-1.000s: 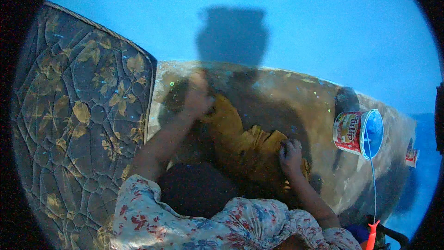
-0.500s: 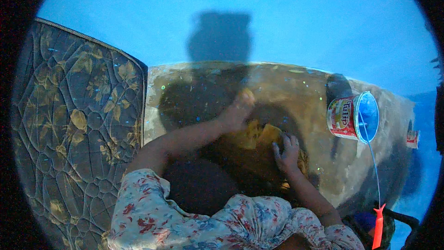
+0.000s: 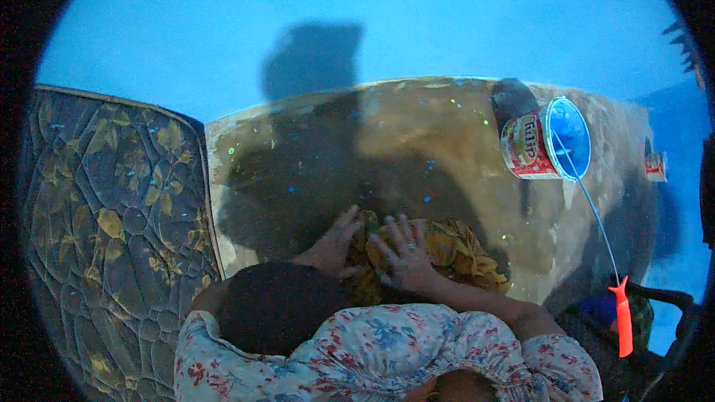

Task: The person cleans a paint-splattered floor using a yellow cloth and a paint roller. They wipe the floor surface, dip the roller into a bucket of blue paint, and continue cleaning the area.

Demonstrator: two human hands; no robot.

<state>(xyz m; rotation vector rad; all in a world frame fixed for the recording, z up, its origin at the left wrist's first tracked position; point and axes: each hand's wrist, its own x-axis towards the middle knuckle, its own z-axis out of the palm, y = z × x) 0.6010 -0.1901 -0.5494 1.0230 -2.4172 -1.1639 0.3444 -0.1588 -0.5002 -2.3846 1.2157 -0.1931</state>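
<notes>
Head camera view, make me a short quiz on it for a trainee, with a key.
1. True or false: the red-handled tool reaches into the tub.
2. Where is the quilted mattress? A) inside the tub B) right of the tub C) along the picture's left side
3. Fill in: the left hand and right hand are at the yellowish cloth, fingers ____.
Key: 1. True. 2. C. 3. Spread.

Cloth pt. hidden under R hand; mattress cut off L edge
</notes>
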